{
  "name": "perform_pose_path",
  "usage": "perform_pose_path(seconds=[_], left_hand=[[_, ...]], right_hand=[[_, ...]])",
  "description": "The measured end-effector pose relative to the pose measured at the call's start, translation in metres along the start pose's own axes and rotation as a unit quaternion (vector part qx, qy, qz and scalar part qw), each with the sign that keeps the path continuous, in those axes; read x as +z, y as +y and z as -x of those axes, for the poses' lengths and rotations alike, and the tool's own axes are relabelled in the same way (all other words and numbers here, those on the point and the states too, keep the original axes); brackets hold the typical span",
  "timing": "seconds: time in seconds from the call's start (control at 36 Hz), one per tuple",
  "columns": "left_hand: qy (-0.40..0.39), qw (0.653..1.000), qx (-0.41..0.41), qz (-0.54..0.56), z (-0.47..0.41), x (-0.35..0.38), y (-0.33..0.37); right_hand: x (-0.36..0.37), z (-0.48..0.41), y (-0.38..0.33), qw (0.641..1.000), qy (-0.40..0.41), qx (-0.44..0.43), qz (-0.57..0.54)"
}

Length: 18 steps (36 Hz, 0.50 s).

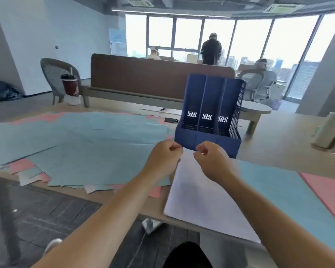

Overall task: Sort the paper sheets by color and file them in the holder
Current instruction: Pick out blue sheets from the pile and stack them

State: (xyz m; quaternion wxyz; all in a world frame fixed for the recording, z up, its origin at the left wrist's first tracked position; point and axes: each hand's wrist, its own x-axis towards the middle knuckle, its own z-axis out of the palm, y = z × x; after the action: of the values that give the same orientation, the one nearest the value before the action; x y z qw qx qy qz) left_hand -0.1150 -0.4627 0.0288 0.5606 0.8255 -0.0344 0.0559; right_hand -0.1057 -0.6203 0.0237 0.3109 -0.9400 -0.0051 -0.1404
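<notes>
Head view, one frame. Table [278, 132]: pale wood, near edge running across below the forearms.

Loose heap [81, 144], left half of table: blue and pink sheets overlapped at all angles, a few corners hanging past the near edge. Unsorted.

Sorted side, right: blue stack [278, 190], then pink stack [329, 192] at the frame edge, both flat. White stack [201, 196] lies in front of the person; its near end overhangs the table.

Holder [211, 113]: dark blue plastic, three upright slots, all appear empty, standing just behind the far edge of the white stack.

Left hand [163, 156] and right hand [213, 159]: both narrow, fingers curled, thumbs against forefingers, close together at the far edge of the white stack. Reads as a pinch on that edge; how many sheets are caught I cannot tell.

Handling, judged: paper is light, limp and slippery sheet on sheet. A pinch at one edge will let the stack sag and fan. Better to grip both long sides, square it on the table, then stand it on edge.

Room: open space above the holder for a top entry. Slots are narrow, so a bowed stack could catch on a divider. The holder looks light and may slide or tip if pushed.
</notes>
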Motion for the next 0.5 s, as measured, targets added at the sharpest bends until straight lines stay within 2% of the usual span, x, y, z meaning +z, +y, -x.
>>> perform_pose_path(seconds=[0.14,0.28,0.5], left_hand=[[0.065,0.997,-0.014,-0.029,-0.028,-0.104,-0.057],[0.112,0.989,-0.030,-0.087,-0.055,-0.179,-0.108],[0.102,0.982,-0.077,-0.139,-0.082,-0.249,-0.165]], right_hand=[[0.094,-0.031,-0.080,0.996,-0.072,-0.057,-0.002],[0.176,-0.060,-0.139,0.988,-0.111,-0.105,0.011],[0.235,-0.099,-0.177,0.967,-0.189,-0.091,0.146]])
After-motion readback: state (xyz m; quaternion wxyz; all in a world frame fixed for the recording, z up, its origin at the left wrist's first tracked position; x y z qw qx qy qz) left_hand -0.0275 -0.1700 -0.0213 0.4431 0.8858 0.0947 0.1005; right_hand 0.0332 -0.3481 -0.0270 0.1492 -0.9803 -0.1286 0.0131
